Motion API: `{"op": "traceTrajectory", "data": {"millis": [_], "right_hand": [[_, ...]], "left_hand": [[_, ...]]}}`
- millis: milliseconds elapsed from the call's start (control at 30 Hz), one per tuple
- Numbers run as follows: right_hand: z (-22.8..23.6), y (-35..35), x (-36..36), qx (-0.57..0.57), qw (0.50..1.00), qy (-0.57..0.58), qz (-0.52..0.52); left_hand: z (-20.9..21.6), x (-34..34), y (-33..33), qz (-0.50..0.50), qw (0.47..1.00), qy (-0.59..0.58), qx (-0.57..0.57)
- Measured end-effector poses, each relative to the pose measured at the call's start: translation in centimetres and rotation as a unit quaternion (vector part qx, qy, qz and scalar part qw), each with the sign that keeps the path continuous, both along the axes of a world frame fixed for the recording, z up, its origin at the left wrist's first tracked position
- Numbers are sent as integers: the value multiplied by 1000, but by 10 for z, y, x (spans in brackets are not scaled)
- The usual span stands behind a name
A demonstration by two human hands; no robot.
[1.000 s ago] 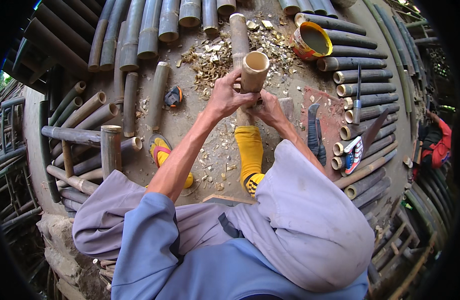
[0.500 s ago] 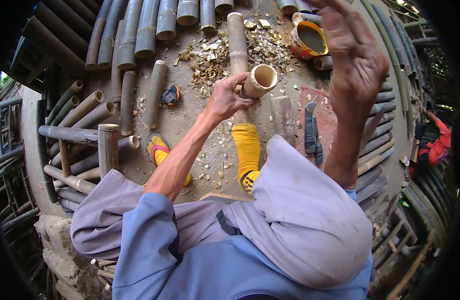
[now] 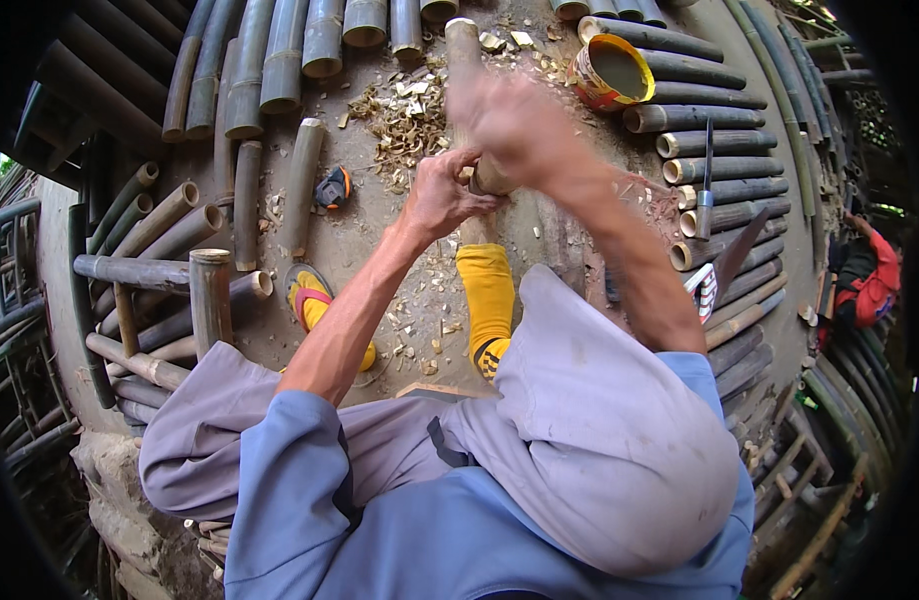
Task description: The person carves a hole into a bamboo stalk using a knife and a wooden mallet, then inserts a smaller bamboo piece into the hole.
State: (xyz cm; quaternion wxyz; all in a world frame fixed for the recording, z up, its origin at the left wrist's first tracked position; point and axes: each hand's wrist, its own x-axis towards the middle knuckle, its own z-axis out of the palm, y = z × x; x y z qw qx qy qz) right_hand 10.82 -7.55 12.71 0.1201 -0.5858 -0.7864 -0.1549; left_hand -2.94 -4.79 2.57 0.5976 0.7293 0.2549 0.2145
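My left hand (image 3: 444, 192) is closed round a short piece of bamboo tube (image 3: 494, 178), with its thumb and fingers near the rim. Over the tube's open end, my right hand (image 3: 514, 125) is smeared by motion. Its fingers do not show clearly, and I cannot tell whether they hold anything. Beneath both hands a longer bamboo pole (image 3: 463, 45) runs away from me, its near end by my foot in a yellow sock (image 3: 485, 295). Pale chips and shavings (image 3: 404, 125) lie around the pole.
A yellow-and-red bucket (image 3: 611, 72) of dark liquid stands far right. Bamboo lengths (image 3: 724, 143) line the right side, with a narrow-bladed tool (image 3: 705, 190) and a saw (image 3: 739, 250) upon them. An orange-and-black tape measure (image 3: 333, 187) and leaning bamboo (image 3: 301, 185) are left.
My right hand has dropped from its raised place at the upper right, moving left onto the bamboo tube's mouth. My left hand keeps its grip on the tube.
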Motion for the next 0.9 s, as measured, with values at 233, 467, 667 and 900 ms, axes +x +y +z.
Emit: {"op": "traceTrajectory", "data": {"millis": [233,467,667,900], "right_hand": [[-6,-5,-5,-148,984,100,-21],[76,1,2,51,978,194,58],[-21,-21,0,-138,921,359,-68],[-39,-52,44,-99,831,546,-38]], "left_hand": [[-8,-6,11,-15,997,64,39],[-23,-28,25,-54,998,26,-23],[-3,21,-28,85,994,-73,-11],[-22,77,-44,224,952,-76,193]]}}
